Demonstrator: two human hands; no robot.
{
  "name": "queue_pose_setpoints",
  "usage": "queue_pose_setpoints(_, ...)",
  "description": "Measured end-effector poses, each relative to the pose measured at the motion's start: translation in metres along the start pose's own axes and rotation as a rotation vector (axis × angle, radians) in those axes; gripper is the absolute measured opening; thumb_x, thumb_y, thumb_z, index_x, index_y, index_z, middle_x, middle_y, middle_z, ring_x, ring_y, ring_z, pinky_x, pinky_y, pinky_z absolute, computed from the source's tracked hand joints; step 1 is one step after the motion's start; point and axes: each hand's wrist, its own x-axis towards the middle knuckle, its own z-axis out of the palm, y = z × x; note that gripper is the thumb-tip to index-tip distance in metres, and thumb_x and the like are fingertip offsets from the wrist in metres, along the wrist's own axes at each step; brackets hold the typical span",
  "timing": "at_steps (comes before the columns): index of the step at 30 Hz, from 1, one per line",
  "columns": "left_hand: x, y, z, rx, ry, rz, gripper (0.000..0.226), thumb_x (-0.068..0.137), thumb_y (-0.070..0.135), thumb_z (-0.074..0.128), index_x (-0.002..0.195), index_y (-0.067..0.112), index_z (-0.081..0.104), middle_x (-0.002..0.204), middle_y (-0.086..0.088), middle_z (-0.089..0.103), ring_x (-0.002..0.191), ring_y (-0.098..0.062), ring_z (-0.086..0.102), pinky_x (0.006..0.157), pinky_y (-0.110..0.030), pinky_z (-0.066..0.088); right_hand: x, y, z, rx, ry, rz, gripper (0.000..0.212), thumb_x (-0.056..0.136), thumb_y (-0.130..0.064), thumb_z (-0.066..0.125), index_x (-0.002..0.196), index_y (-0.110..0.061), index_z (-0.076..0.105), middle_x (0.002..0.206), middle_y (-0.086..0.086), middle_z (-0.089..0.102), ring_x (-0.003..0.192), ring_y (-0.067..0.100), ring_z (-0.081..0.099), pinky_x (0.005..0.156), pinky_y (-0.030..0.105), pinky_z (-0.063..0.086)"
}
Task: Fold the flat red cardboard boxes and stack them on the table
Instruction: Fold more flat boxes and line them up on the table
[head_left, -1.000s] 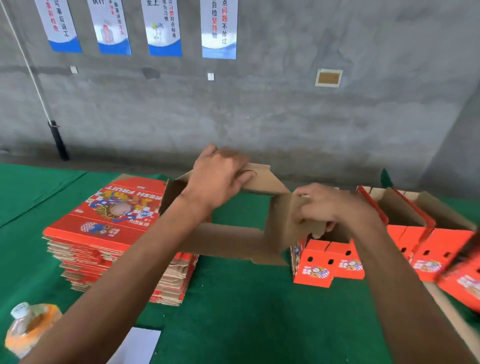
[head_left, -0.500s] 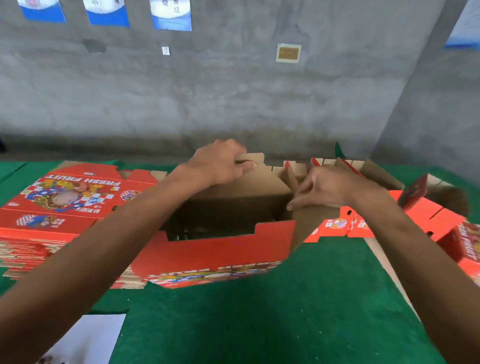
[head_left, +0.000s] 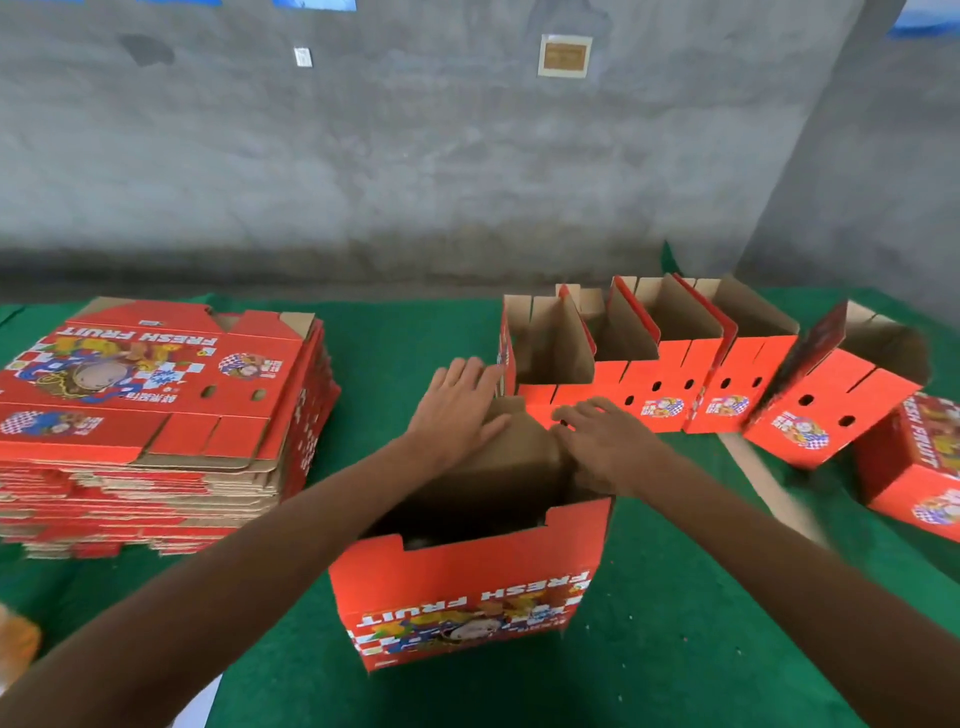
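1. My left hand (head_left: 457, 410) lies flat, fingers straight, pressing a brown flap (head_left: 511, 447) inward.
2. My right hand (head_left: 602, 441) presses beside it, fingers loosely bent.
3. The box (head_left: 467, 587) stands upright on the table (head_left: 675, 597), flaps unfinished.
4. Folded boxes (head_left: 654, 379) wait behind; a tall flat stack (head_left: 156, 415) remains on the left.

Flat stack (head_left: 156, 405) left, open box (head_left: 467, 577) centre, folded boxes (head_left: 675, 374) behind-right.
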Motion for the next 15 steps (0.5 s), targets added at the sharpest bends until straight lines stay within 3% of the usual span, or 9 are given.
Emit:
queue_pose_setpoints(2, -0.002, -0.003, -0.009, 0.131, 0.207, 0.266, 0.057, 0.092, 0.041, 0.064, 0.141, 0.013, 0.052, 0.135, -0.012, 0.055, 0.118, -0.031, 0.051, 0.097, -0.043, 0.043, 0.008, -0.015, 0.005, 0.048, 0.024, 0.062, 0.050, 0.107, -0.020, 0.041, 0.155, -0.011, 0.032, 0.164, 0.004, 0.028, 0.133, 0.032, 0.050, 0.112, 0.050, 0.038)
queue_pose_setpoints(4, -0.013, -0.012, -0.017, 0.198, 0.320, 0.574, 0.035, 0.096, 0.031, 0.058, 0.126, 0.011, 0.061, 0.124, -0.011, 0.061, 0.106, -0.029, 0.055, 0.087, -0.041, 0.047, 0.009, -0.017, 0.004, 0.136, -0.031, 0.138, 0.051, 0.110, -0.018, 0.029, 0.161, -0.017, 0.020, 0.170, -0.002, 0.015, 0.132, 0.034, 0.053, 0.108, 0.054, 0.037)
queue_pose_setpoints(7, -0.052, -0.038, -0.013, 0.225, 0.215, 0.817, 0.013, 0.099, 0.026, 0.058, 0.101, 0.015, 0.065, 0.103, -0.006, 0.062, 0.090, -0.026, 0.059, 0.079, -0.037, 0.046, 0.005, -0.008, 0.011, 0.192, -0.117, 0.156, 0.068, 0.110, -0.035, 0.040, 0.165, -0.023, 0.001, 0.173, -0.003, 0.009, 0.145, 0.031, 0.038, 0.114, 0.045, 0.030)
queue_pose_setpoints(10, -0.096, -0.067, -0.014, 0.150, 0.017, 0.636, 0.020, 0.099, 0.034, 0.059, 0.108, 0.021, 0.071, 0.113, 0.002, 0.065, 0.095, -0.021, 0.063, 0.078, -0.034, 0.050, 0.006, -0.008, 0.017, 0.210, -0.130, 0.096, 0.092, 0.102, -0.047, 0.057, 0.165, -0.021, -0.004, 0.172, 0.000, 0.016, 0.149, 0.029, 0.032, 0.118, 0.042, 0.026)
queue_pose_setpoints(12, -0.120, -0.076, -0.023, 0.037, -0.038, 0.419, 0.036, 0.106, 0.044, 0.043, 0.116, 0.027, 0.073, 0.123, 0.010, 0.068, 0.099, -0.014, 0.063, 0.081, -0.035, 0.050, 0.012, -0.011, 0.017, 0.245, -0.144, 0.095, 0.091, 0.101, -0.042, 0.058, 0.165, -0.020, -0.003, 0.170, 0.001, 0.021, 0.149, 0.029, 0.032, 0.120, 0.043, 0.024)
queue_pose_setpoints(15, -0.157, -0.077, -0.039, -0.317, -0.068, 0.089, 0.063, 0.109, 0.059, 0.014, 0.120, 0.037, 0.072, 0.114, 0.020, 0.069, 0.107, 0.005, 0.055, 0.097, -0.037, 0.041, 0.018, -0.010, 0.013, 0.275, -0.151, 0.118, 0.088, 0.100, -0.038, 0.059, 0.165, -0.023, 0.001, 0.165, 0.002, 0.033, 0.147, 0.029, 0.034, 0.117, 0.043, 0.026)
